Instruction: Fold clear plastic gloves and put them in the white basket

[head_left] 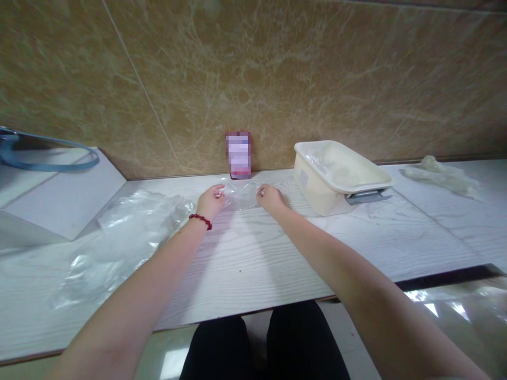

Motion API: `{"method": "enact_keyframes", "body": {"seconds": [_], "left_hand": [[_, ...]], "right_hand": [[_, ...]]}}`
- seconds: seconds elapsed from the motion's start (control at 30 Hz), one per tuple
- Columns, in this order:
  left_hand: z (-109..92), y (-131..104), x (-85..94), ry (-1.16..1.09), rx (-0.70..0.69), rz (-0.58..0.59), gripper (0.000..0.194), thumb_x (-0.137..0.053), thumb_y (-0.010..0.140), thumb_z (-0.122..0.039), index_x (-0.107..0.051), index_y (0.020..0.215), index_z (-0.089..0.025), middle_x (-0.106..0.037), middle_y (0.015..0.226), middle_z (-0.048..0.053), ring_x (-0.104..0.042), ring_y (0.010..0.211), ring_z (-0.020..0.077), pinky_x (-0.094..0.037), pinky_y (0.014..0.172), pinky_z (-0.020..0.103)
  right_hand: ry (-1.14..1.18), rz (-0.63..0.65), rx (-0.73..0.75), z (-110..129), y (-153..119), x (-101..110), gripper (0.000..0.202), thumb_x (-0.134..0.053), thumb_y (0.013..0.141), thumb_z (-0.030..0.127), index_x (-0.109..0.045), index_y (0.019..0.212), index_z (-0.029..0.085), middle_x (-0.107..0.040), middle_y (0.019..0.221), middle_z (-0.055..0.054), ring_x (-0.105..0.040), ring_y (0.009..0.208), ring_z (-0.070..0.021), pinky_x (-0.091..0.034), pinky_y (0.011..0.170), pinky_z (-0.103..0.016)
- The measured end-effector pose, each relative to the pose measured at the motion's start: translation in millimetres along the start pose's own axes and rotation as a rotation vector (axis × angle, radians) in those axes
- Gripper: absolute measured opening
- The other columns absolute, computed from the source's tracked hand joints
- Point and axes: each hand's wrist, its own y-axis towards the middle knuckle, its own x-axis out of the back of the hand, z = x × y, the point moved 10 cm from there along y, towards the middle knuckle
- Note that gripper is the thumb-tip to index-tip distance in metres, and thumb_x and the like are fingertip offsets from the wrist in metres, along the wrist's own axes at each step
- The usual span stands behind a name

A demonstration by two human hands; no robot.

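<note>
A small clear plastic bag [241,198] is stretched between my two hands just above the table, in front of the phone. My left hand [209,202], with a red bead bracelet [201,220] at the wrist, pinches its left side. The right side is pinched in the curled fingers of my right hand [271,197]. To the left, a heap of clear plastic bags [130,232] lies flat and reaches close to my left wrist. A cream plastic bin [320,190] stands right of my right hand, with some clear plastic [322,163] inside it.
A phone [239,155] leans upright against the brown marble-patterned wall [253,68]. At far left is a white box [71,195] with a blue strap [51,167]. Crumpled plastic [443,177] lies at right. The white wood-grain table [245,264] ends just before my knees.
</note>
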Motion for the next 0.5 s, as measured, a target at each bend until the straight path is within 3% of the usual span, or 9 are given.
{"method": "enact_keyframes", "body": {"seconds": [0.1, 0.23, 0.4, 0.5], "left_hand": [[3.9, 2.9, 0.3, 0.111, 0.038, 0.010, 0.030, -0.050, 0.068, -0.021, -0.063, 0.094, -0.013, -0.064, 0.092, 0.009, -0.059, 0.085, 0.0201, -0.044, 0.077, 0.029], [5.5, 1.1, 0.8, 0.123, 0.059, 0.017, 0.027, -0.051, 0.066, -0.021, -0.065, 0.089, -0.014, -0.066, 0.087, 0.008, -0.060, 0.081, 0.0201, -0.045, 0.075, 0.029], [5.7, 1.7, -0.9, 0.081, 0.054, 0.000, 0.031, -0.053, 0.064, -0.020, -0.062, 0.093, -0.013, -0.065, 0.089, 0.009, -0.059, 0.082, 0.0191, -0.045, 0.074, 0.029], [9.3, 3.8, -4.9, 0.023, 0.050, 0.004, 0.033, -0.052, 0.064, -0.018, -0.060, 0.096, -0.012, -0.064, 0.092, 0.010, -0.059, 0.083, 0.0188, -0.046, 0.074, 0.029]], "right_hand": [[-0.028, -0.013, -0.002, -1.1, -0.2, -2.1, 0.025, -0.046, 0.073, 0.028, -0.053, 0.096, 0.024, -0.063, 0.080, -0.002, -0.057, 0.070, -0.0152, -0.041, 0.058, -0.024], [-0.017, -0.065, 0.071, 4.1, -3.5, -0.2, 0.045, -0.048, 0.071, 0.027, -0.040, 0.116, 0.025, -0.061, 0.092, -0.003, -0.056, 0.075, -0.0160, -0.042, 0.062, -0.025], [-0.056, -0.090, 0.209, 16.2, -5.9, 1.9, 0.060, -0.047, 0.071, 0.022, -0.028, 0.128, 0.026, -0.059, 0.100, -0.002, -0.052, 0.088, -0.0170, -0.040, 0.075, -0.026], [-0.085, -0.088, 0.170, 12.6, -5.0, 3.6, 0.067, -0.045, 0.074, 0.024, -0.015, 0.134, 0.023, -0.060, 0.099, -0.004, -0.049, 0.093, -0.0194, -0.038, 0.079, -0.029]]}}
